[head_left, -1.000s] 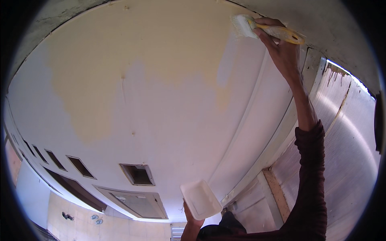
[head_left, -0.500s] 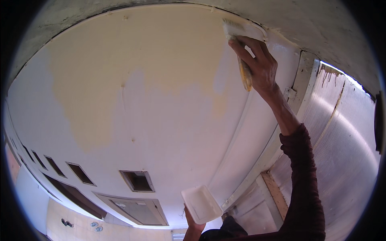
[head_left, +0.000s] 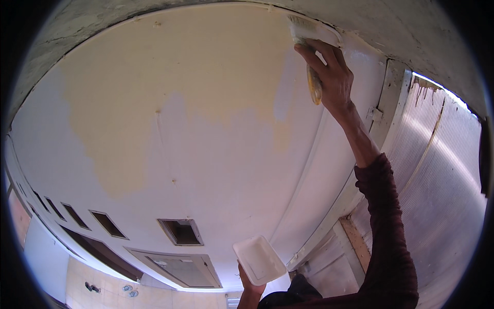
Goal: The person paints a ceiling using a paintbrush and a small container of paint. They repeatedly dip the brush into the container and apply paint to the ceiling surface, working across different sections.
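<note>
Up near the top edge of the wall (head_left: 226,165), my right hand (head_left: 332,74) grips a paintbrush (head_left: 315,88) by its yellowish handle. The brush's bristles touch the wall just under the ceiling, close to a thin pale conduit running along the edge. Low in the view, my left hand (head_left: 250,280) is closed round the side of a shallow white rectangular tray (head_left: 260,257), tilted so its inside shows. White paint covers the lower and right wall, and a cream-yellow patch (head_left: 128,92) spreads across the upper part.
A rough grey ceiling (head_left: 360,20) curves overhead. To the right stand a wooden post (head_left: 393,98) and corrugated translucent sheeting (head_left: 437,154). Small framed openings (head_left: 180,232) and a door (head_left: 180,268) sit lower on the wall. Slippers (head_left: 128,291) lie on the tiled floor.
My right hand and the brush have moved slightly upward along the wall, nearer the ceiling. The left hand still holds the tray, in nearly the same place.
</note>
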`<state>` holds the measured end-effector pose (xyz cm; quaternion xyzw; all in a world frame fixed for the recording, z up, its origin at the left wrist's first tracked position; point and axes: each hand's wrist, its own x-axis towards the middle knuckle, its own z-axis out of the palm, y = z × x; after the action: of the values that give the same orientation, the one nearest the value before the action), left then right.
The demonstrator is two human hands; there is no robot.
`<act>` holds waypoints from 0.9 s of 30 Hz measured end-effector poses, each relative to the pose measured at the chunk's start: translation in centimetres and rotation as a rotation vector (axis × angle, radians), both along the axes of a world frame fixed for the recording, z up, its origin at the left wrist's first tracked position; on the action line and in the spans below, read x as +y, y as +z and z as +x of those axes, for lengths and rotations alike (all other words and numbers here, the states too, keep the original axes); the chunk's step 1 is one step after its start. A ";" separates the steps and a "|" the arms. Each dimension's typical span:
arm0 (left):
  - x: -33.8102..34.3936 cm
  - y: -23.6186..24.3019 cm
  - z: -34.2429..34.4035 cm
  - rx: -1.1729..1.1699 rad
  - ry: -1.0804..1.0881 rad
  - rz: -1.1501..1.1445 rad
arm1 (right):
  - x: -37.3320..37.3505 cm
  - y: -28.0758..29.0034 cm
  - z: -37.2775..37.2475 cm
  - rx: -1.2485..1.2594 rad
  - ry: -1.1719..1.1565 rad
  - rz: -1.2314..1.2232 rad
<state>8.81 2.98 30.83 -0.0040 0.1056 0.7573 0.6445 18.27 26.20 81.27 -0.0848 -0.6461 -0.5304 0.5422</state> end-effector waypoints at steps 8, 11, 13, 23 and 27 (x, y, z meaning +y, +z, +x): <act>0.3 0.0 0.5 0.016 -0.016 -0.006 | -0.7 0.4 -1.0 -0.028 0.085 -0.055; 0.2 0.2 0.6 0.042 -0.013 0.006 | -0.6 0.4 -2.7 -0.040 0.029 -0.047; 0.1 0.3 0.7 0.037 -0.015 -0.002 | -1.3 0.8 -2.7 -0.038 0.094 -0.041; -0.2 -1.0 0.7 0.018 0.000 0.021 | -0.6 0.0 0.1 0.018 0.017 -0.081; -0.2 -0.9 0.5 0.038 0.009 0.037 | 0.1 0.1 1.3 0.027 0.084 -0.072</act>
<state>9.33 2.76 29.95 0.0218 0.1038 0.7618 0.6390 19.52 26.26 81.34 -0.0839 -0.6604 -0.4823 0.5694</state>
